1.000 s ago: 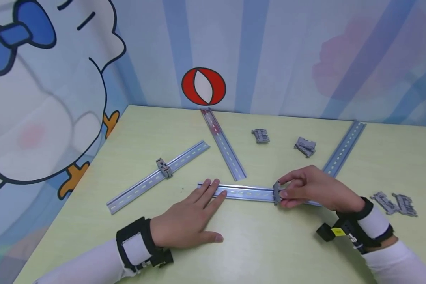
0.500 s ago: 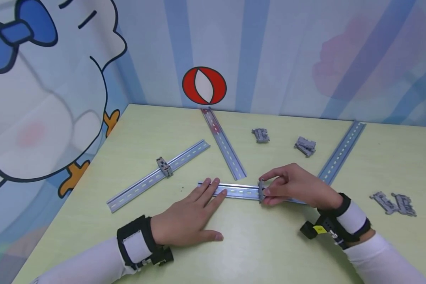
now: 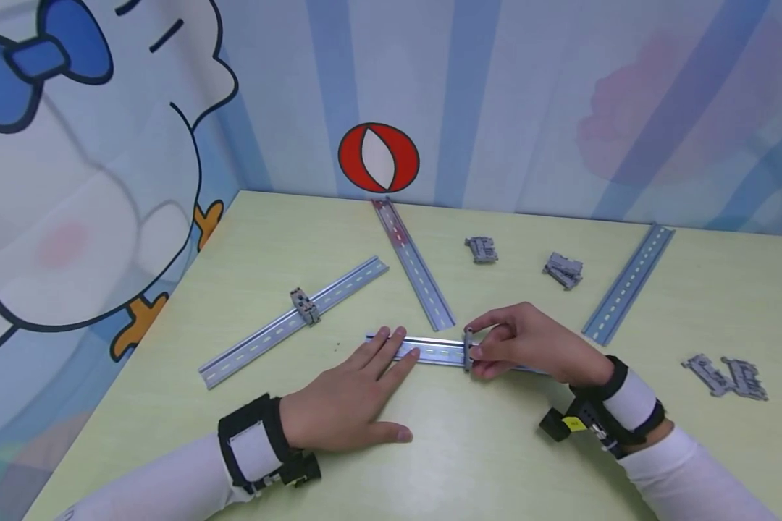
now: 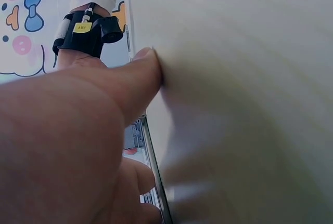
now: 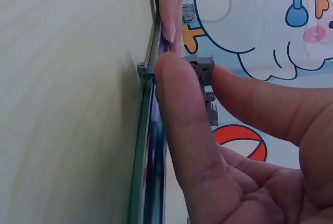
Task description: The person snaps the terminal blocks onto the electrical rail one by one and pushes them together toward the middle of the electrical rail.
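Note:
In the head view, a slotted metal DIN rail (image 3: 439, 352) lies crosswise on the table in front of me. My left hand (image 3: 348, 401) rests flat over its left end, fingers straight and spread, thumb out on the tabletop. With thumb and fingers, my right hand (image 3: 531, 344) pinches a thin grey terminal block (image 3: 468, 351) standing upright across the rail's middle. Seen from the right wrist, this terminal block (image 5: 204, 69) sits at the rail (image 5: 139, 187), its foot by the near edge. The rail's right part runs under my right hand.
Behind, another rail (image 3: 276, 329) bears a few grey terminal blocks (image 3: 305, 306). Two more rails lie at the back centre (image 3: 417, 271) and right (image 3: 628, 282). Loose terminal blocks sit at the back (image 3: 481, 250), further right (image 3: 563, 270) and at far right (image 3: 745, 378). A printed wall (image 3: 495, 108) borders the table.
My right hand has moved left along the rail with the terminal block, nearer to my left hand, and slowed toward the end. My left hand has stayed in place on the rail.

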A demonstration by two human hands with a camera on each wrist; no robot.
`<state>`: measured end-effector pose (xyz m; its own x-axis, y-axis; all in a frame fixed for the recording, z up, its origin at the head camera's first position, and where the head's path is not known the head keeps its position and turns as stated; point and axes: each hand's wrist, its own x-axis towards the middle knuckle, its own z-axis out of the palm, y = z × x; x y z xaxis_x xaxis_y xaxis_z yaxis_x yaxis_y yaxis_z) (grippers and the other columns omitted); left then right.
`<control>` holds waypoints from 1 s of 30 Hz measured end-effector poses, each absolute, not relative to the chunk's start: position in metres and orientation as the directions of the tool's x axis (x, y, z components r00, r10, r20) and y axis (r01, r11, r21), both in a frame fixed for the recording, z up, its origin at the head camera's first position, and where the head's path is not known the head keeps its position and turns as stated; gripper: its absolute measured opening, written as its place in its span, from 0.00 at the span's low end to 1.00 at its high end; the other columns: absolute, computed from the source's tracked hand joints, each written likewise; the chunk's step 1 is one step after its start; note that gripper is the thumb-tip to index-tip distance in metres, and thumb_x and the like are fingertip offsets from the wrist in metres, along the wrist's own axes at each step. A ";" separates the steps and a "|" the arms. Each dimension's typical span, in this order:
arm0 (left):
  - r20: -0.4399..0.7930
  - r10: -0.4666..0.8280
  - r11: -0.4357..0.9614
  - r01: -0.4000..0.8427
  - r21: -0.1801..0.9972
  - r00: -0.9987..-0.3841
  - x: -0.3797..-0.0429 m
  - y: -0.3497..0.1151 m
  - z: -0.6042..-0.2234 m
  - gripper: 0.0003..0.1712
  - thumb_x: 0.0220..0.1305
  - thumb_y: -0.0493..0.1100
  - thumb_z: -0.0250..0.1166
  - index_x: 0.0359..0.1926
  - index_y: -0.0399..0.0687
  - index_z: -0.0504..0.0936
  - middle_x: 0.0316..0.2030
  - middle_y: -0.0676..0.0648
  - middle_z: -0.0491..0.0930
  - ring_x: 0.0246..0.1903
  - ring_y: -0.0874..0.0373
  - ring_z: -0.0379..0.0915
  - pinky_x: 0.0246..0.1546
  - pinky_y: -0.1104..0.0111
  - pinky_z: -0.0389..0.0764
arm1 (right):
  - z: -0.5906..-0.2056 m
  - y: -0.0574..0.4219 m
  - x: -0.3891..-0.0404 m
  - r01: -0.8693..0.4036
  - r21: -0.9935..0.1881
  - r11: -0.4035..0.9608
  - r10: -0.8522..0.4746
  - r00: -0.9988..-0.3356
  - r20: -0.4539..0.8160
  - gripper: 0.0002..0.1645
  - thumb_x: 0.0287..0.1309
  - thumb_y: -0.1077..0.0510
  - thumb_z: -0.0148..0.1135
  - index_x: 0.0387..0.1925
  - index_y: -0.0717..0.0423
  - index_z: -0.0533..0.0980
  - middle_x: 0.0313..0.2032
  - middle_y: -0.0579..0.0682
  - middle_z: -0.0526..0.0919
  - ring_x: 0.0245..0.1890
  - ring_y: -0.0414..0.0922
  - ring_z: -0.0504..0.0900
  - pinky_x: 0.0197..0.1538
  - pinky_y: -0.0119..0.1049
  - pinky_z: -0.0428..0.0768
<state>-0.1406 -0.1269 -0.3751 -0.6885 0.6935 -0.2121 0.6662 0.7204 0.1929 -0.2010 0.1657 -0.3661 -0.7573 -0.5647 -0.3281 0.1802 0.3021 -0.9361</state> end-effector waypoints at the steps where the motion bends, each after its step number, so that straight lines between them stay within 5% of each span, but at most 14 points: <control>1: -0.212 0.694 0.720 0.666 0.193 -0.689 -0.141 -0.127 -0.375 0.55 0.63 0.75 0.49 0.78 0.51 0.39 0.77 0.42 0.28 0.75 0.47 0.22 0.73 0.56 0.47 | -0.367 0.165 -0.201 0.172 -0.936 0.306 -0.564 -0.760 -0.324 0.29 0.62 0.63 0.63 0.61 0.72 0.67 0.40 0.65 0.85 0.40 0.55 0.87 0.44 0.46 0.84; 24: -0.207 0.690 0.724 0.662 0.194 -0.693 -0.141 -0.129 -0.378 0.56 0.61 0.77 0.48 0.78 0.53 0.40 0.77 0.44 0.28 0.76 0.47 0.25 0.72 0.56 0.50 | -0.355 0.170 -0.193 -0.123 -0.829 0.545 -0.545 -0.803 -0.239 0.24 0.65 0.55 0.60 0.58 0.63 0.74 0.34 0.52 0.86 0.33 0.49 0.84 0.39 0.39 0.83; 30: -0.205 0.694 0.720 0.665 0.200 -0.690 -0.142 -0.128 -0.377 0.56 0.61 0.76 0.49 0.78 0.53 0.40 0.77 0.44 0.28 0.76 0.47 0.24 0.73 0.56 0.48 | -0.342 0.185 -0.191 -0.210 -0.770 0.603 -0.535 -0.822 -0.194 0.22 0.66 0.55 0.59 0.58 0.59 0.75 0.39 0.47 0.87 0.39 0.45 0.84 0.43 0.39 0.81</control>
